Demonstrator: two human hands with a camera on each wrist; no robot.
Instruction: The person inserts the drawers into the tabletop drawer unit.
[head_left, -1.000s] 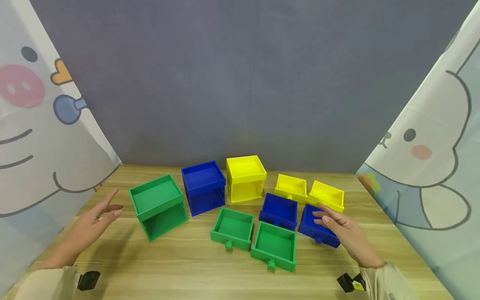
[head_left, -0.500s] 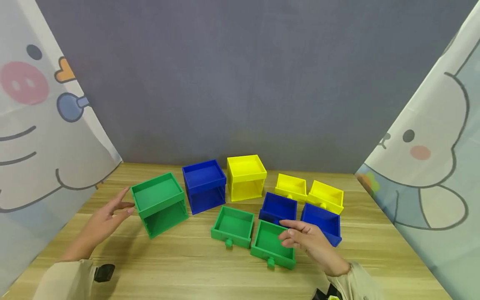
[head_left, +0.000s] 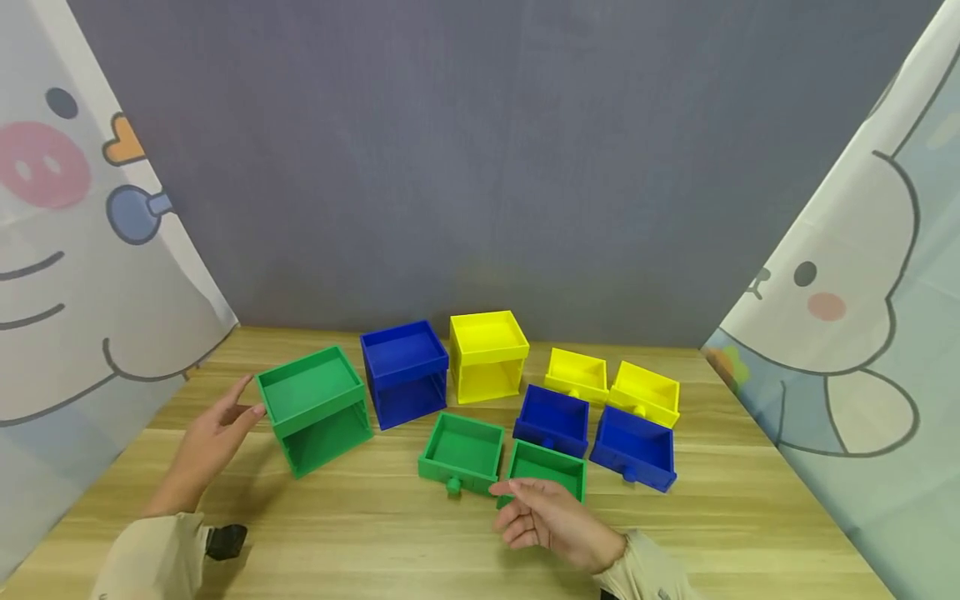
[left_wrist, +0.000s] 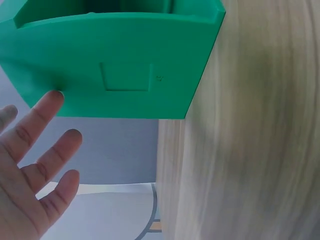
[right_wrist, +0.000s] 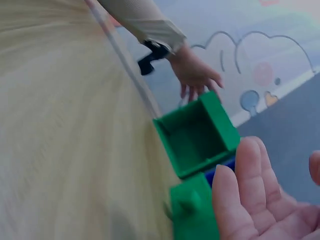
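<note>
My left hand is at the left side of the green cabinet frame, fingers extended. In the left wrist view its spread fingers reach up to the green side wall. The frame has a shallow top tray and a hollow front bay. My right hand hovers palm inward over the front of a green drawer, hiding its knob, and holds nothing. Left of that lies another green drawer with a round knob. The right wrist view shows the right fingers loosely bent.
A blue cabinet frame and a yellow one stand further back. Two blue drawers and two yellow drawers lie to the right on the wooden table. A grey panel closes off the back.
My right hand has swept left from above the blue drawer to the green drawer. My left hand has moved right, up to the green frame's side. The drawers and frames keep their places.
</note>
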